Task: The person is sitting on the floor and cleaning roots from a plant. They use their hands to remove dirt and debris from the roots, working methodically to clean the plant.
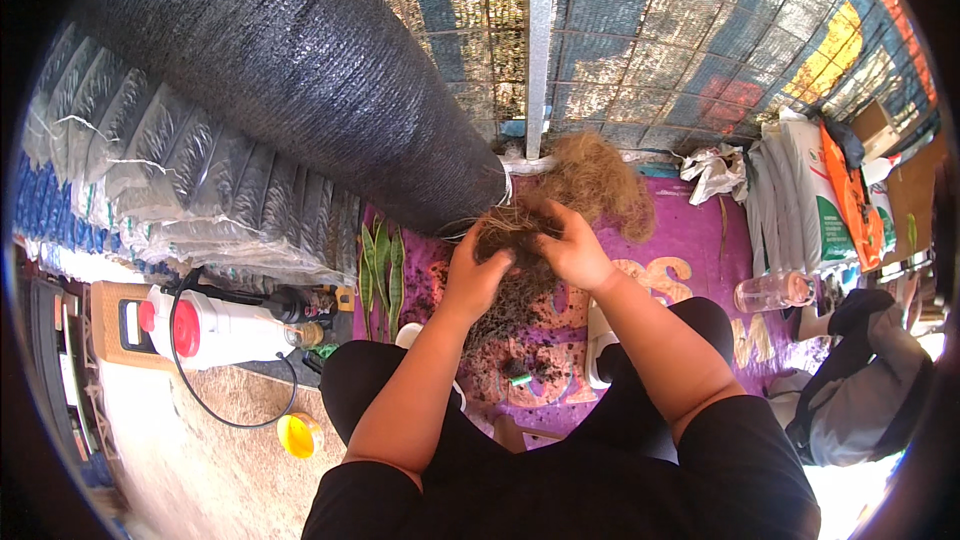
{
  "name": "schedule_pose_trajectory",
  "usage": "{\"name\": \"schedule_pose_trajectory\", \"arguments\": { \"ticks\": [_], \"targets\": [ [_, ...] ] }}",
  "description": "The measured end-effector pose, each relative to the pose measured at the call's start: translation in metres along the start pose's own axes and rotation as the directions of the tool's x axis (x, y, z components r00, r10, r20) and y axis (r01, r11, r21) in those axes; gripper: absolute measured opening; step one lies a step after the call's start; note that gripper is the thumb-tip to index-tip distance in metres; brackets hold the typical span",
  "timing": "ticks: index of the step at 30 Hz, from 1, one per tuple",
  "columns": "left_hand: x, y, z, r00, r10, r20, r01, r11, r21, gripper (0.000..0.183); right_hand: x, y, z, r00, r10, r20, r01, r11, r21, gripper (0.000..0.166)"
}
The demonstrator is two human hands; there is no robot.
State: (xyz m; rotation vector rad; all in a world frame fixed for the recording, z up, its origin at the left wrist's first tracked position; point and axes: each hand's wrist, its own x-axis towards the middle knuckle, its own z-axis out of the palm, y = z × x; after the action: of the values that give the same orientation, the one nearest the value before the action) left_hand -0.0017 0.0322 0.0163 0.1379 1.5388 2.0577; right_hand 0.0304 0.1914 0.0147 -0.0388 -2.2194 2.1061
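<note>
Between my two hands is a clump of dark soil and roots with brown coconut fibre (517, 229) on top. My left hand (480, 270) grips its left side, the thumb pressed into the dark part. On the right side, my right hand (571, 247) holds the same clump with bent fingers. Fine dark roots and soil (510, 304) hang or lie below it; which, I cannot tell. Beyond my right hand lies a loose heap of coconut fibre (596, 180) on a purple printed sheet (675, 217). Long green leaves with pale edges (382, 270) lie left of my left hand.
A large roll of black netting (322, 90) slants in from the upper left beside stacked plastic-wrapped goods (202, 172). A white sprayer tank (225, 330) and yellow container (300, 435) stand left. At right are a clear bottle (772, 292), filled sacks (799, 195) and a backpack (862, 397).
</note>
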Motion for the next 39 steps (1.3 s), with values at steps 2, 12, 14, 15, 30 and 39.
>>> {"name": "schedule_pose_trajectory", "arguments": {
  "ticks": [2, 12, 14, 15, 30, 39],
  "targets": [
    [0.002, -0.008, -0.01, 0.983, 0.182, 0.024, -0.178, 0.912, 0.37, 0.052, 0.003, -0.001, 0.0, 0.993, 0.08, 0.092, -0.091, 0.989, 0.12, 0.045],
    [0.002, 0.0, 0.003, 0.987, 0.124, -0.101, -0.129, 0.991, -0.045, 0.069, 0.0, 0.009, 0.017, 0.988, -0.101, -0.115, 0.128, 0.959, 0.253, 0.043],
    [0.0, 0.007, 0.002, 0.999, 0.032, -0.036, -0.038, 0.982, -0.184, 0.069, -0.002, 0.014, 0.021, 0.974, -0.169, -0.153, 0.212, 0.918, 0.335, 0.046],
    [0.0, 0.008, 0.002, 1.0, -0.011, 0.002, 0.011, 0.968, -0.25, 0.069, -0.002, 0.014, 0.022, 0.976, -0.16, -0.145, 0.199, 0.93, 0.31, 0.047],
    [0.014, -0.011, -0.016, 0.966, 0.252, 0.057, -0.257, 0.959, 0.124, 0.071, 0.0, -0.005, 0.013, 0.988, -0.149, 0.044, 0.154, 0.916, -0.371, 0.046],
    [0.011, -0.007, -0.013, 0.962, 0.256, 0.089, -0.253, 0.966, -0.043, 0.071, 0.007, -0.003, -0.003, 0.996, -0.019, -0.093, 0.013, 0.998, -0.067, 0.037]
  ]
}}
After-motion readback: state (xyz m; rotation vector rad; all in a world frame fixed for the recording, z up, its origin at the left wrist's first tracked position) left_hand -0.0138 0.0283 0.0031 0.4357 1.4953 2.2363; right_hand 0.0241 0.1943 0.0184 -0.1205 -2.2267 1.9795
